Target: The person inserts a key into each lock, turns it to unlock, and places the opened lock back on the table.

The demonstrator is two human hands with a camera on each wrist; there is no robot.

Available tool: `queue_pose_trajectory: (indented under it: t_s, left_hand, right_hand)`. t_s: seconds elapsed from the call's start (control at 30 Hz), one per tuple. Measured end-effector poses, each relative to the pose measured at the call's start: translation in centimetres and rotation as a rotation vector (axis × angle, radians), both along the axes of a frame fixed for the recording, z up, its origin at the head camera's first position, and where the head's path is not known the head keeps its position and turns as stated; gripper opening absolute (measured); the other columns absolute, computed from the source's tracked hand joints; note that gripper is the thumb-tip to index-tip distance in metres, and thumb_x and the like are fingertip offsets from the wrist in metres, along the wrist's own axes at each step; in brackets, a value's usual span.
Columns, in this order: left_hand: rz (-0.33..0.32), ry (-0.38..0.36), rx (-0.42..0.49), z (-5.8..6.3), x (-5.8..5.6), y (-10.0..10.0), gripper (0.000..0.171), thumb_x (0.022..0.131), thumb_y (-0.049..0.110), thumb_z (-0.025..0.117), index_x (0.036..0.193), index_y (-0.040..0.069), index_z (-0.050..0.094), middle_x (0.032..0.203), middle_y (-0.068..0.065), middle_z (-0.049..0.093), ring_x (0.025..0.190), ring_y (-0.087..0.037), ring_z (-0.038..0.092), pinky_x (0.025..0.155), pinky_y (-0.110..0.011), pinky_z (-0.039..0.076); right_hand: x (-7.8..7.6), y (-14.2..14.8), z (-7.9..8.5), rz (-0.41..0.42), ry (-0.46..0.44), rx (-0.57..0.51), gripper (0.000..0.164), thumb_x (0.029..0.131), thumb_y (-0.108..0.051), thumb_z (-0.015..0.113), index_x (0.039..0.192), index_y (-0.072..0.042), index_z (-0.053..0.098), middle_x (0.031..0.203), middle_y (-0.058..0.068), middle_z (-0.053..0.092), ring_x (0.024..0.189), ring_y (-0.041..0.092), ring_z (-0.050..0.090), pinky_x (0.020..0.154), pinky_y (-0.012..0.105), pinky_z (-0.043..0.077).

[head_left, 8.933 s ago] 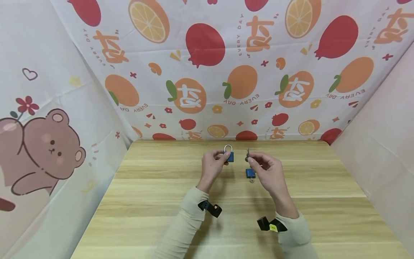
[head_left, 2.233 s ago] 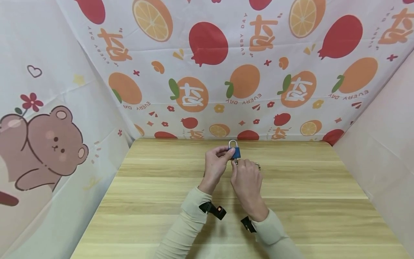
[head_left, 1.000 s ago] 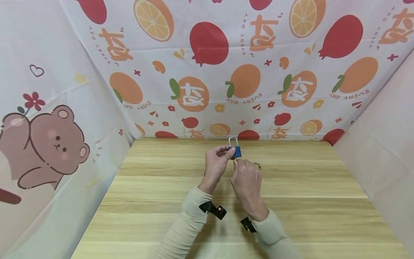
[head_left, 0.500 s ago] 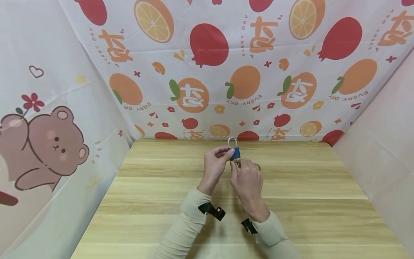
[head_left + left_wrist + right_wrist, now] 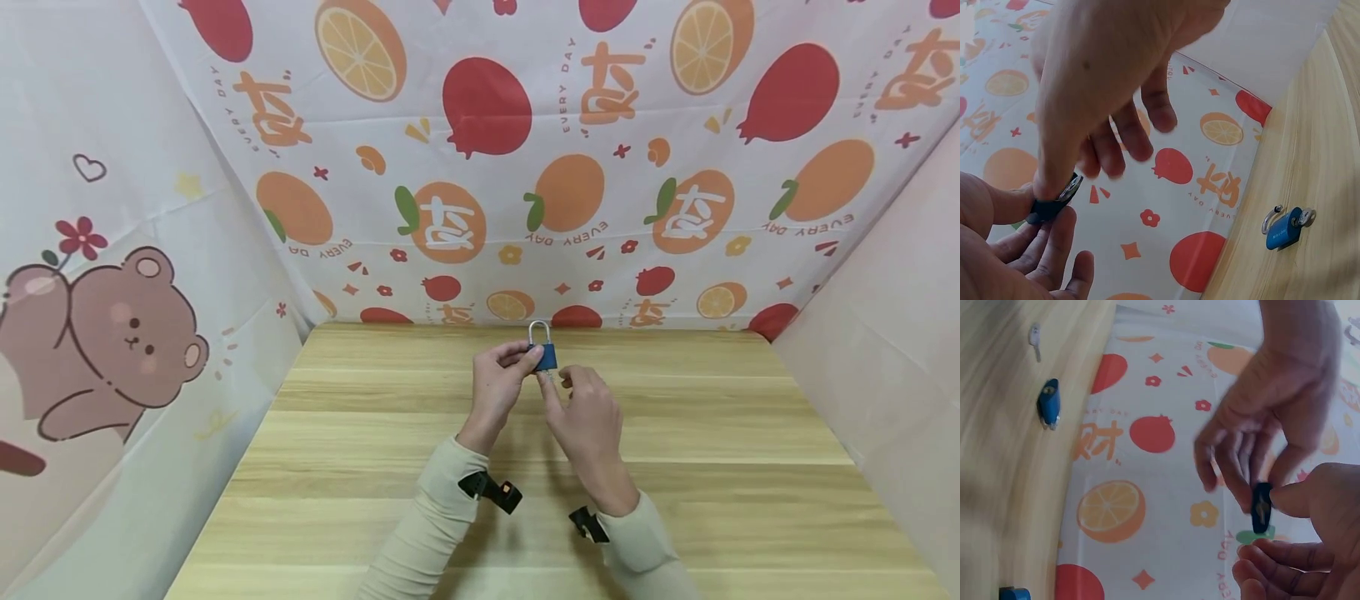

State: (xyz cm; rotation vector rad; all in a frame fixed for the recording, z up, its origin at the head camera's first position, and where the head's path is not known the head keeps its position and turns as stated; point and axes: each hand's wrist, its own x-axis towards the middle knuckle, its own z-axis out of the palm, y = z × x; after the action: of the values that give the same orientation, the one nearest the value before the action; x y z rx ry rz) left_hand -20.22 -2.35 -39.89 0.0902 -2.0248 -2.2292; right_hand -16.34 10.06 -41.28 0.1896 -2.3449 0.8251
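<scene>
Head: the left hand (image 5: 497, 381) pinches a blue metal padlock (image 5: 550, 357), likely so the right hand (image 5: 588, 417), fingers spread, can reach the silver metal key (image 5: 550, 375) beneath it
Left wrist: another blue metal padlock (image 5: 1284, 230) sits well apart, on the wooden tabletop (image 5: 1327, 150)

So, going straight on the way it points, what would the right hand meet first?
Probably the small key at the base of the blue padlock, then the padlock, held by the left hand. The right hand looks very close; whether it touches is unclear.
</scene>
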Motion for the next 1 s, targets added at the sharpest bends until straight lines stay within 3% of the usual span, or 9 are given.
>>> queue_pose_trajectory:
  t_s: [0.23, 0.57, 0.8, 1.0]
  left_hand:
    - [-0.001, 0.001, -0.010, 0.0, 0.0, -0.1, 0.024, 0.092, 0.014, 0.075, 0.110, -0.003, 0.074, 0.098, -0.023, 0.076, 0.074, -0.008, 0.071, 0.074, -0.025, 0.059]
    - [0.039, 0.001, -0.058, -0.1, 0.1, -0.1, 0.021, 0.092, 0.015, 0.076, 0.107, 0.000, 0.076, 0.098, -0.019, 0.077, 0.078, -0.007, 0.068, 0.070, -0.021, 0.052]
    - [0.030, 0.011, -0.071, -0.3, 0.1, -0.4, 0.022, 0.092, 0.016, 0.075, 0.108, 0.001, 0.076, 0.099, -0.020, 0.077, 0.080, -0.009, 0.071, 0.072, -0.022, 0.054]
    - [0.014, 0.009, -0.065, -0.2, 0.1, -0.4, 0.022, 0.093, 0.016, 0.075, 0.109, 0.001, 0.076, 0.101, -0.019, 0.078, 0.083, -0.010, 0.072, 0.077, -0.025, 0.057]
  right_hand:
    - [-0.9, 1.4, 0.7, 0.037, -0.020, -0.070, 0.024, 0.094, -0.022, 0.072, 0.100, 0.001, 0.072, 0.088, 0.015, 0.073, 0.069, 0.026, 0.066, 0.057, 0.038, 0.053]
    - [-2.3, 2.5, 1.5, 0.232, -0.278, -0.309, 0.024, 0.098, -0.019, 0.067, 0.115, -0.002, 0.071, 0.104, 0.015, 0.075, 0.088, 0.028, 0.069, 0.069, 0.030, 0.054]
    - [-3.0, 2.6, 1.4, 0.310, -0.357, -0.338, 0.030, 0.100, -0.022, 0.066, 0.122, -0.002, 0.068, 0.111, 0.017, 0.072, 0.096, 0.029, 0.069, 0.075, 0.031, 0.055]
    - [-3.7, 2.8, 1.0, 0.395, -0.479, -0.431, 0.030, 0.101, -0.025, 0.063, 0.121, -0.003, 0.068, 0.112, 0.018, 0.070, 0.087, 0.021, 0.066, 0.066, 0.024, 0.055]
